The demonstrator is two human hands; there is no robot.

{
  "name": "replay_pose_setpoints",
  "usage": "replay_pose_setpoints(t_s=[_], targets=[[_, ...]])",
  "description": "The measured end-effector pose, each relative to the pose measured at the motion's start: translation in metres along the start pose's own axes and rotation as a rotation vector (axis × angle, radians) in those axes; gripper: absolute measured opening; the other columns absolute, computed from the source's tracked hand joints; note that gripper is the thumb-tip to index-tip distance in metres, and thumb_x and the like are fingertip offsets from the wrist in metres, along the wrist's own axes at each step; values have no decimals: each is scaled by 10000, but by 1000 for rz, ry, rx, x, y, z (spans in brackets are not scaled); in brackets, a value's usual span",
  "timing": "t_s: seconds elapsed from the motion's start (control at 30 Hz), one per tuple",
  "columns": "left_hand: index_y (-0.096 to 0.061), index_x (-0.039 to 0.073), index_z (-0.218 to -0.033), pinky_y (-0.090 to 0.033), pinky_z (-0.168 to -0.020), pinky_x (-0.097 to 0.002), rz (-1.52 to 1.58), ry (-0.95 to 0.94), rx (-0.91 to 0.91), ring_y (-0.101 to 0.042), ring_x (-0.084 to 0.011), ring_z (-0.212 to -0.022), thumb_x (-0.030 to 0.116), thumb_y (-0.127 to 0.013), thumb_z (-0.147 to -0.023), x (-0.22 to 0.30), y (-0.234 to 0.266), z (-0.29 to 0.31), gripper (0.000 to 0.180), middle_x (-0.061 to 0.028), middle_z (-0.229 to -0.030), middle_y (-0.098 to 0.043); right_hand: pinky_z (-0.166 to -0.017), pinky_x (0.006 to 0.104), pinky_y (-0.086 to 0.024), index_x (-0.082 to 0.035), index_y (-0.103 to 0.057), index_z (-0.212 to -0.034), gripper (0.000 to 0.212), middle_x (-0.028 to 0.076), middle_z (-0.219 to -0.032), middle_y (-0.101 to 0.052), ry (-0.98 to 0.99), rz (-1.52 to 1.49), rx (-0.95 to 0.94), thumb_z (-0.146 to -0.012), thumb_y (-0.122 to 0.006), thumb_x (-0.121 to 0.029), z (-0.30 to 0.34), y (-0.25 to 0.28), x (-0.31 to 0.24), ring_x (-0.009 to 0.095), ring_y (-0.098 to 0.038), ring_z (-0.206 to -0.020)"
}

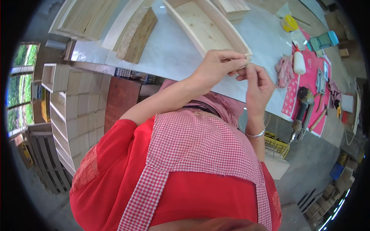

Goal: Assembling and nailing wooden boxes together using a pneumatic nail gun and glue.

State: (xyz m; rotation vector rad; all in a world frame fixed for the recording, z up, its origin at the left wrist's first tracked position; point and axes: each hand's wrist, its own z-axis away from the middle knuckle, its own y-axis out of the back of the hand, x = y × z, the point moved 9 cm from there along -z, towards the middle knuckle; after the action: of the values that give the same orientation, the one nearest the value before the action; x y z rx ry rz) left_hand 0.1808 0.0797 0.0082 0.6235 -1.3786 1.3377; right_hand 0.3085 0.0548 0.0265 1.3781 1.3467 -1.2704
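My left hand and my right hand meet above the near edge of the table, each with thumb and fingers pinched together. Whatever they pinch is too small to make out. Just beyond my fingertips lies an open, shallow wooden box of pale wood, its near corner right by my hands. To its left a thick, rough block of brown wood rests at a slant on the table.
Pale boards are stacked at far left. On the right, a red patterned cloth carries a white glue bottle, a pneumatic tool and a hammer. A yellow tub stands behind. Wooden boxes are piled at lower left.
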Motion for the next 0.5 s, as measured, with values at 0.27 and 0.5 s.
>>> replay_pose_setpoints(t_s=[0.27, 0.5], targets=[[-688, -17, -1098, -470, -707, -250, 286, 74, -112, -544, -95, -763, 141, -625, -973, -5, 1, 7, 211, -23, -892, -641, -665, 235, -516, 29, -667, -977, 144, 51, -796, -673, -92, 75, -207, -978, -616, -106, -3, -11, -2, 100, -623, -699], [-637, -16, -1145, -504, -696, -239, 425, 69, -63, -578, -98, -761, 146, -603, -988, 12, 23, -1, 229, -51, -923, -652, -840, 321, -511, 10, -656, -1102, 254, 97, -965, -699, 284, 824, 111, -910, -705, -148, -70, 104, -4, 193, -652, -928]])
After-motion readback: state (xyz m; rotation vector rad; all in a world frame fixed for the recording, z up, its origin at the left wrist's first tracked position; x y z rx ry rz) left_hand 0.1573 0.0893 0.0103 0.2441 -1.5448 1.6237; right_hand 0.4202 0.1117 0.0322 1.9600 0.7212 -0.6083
